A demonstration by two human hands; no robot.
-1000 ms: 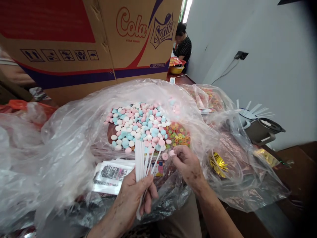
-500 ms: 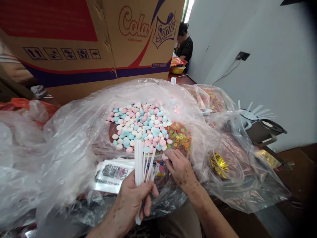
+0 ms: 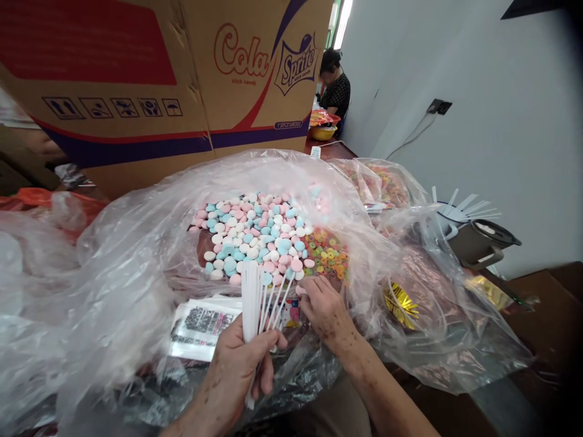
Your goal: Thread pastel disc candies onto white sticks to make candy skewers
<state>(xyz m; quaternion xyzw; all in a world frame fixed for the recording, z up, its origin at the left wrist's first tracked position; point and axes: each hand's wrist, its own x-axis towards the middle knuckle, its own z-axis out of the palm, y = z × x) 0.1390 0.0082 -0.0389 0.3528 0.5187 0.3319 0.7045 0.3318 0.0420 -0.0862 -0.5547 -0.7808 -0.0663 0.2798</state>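
My left hand point(image 3: 248, 358) is closed round a bundle of white plastic sticks point(image 3: 250, 297), held upright with several fanned out to the right. A blue candy seems to sit at the tip of one stick. My right hand point(image 3: 322, 312) pinches a pink candy point(image 3: 300, 291) between thumb and fingertips, just right of the fanned sticks. Beyond both hands, a heap of pink, white and blue round candies point(image 3: 248, 233) spreads inside a clear plastic bag point(image 3: 150, 206). Small coloured ring candies point(image 3: 330, 252) lie to its right. Printed white packets point(image 3: 200, 328) rest beside my left hand.
A large cardboard box point(image 3: 150, 136) stands behind the bag. To the right are a gold twist-tie bundle point(image 3: 401, 305), a grey jug point(image 3: 483, 243) and a container of white strips point(image 3: 464, 209). Another person point(image 3: 337, 85) sits at the far end of the table.
The view has shifted slightly, so everything sits a little lower and further left. Both hands keep their holds, and the fanned sticks spread slightly more.
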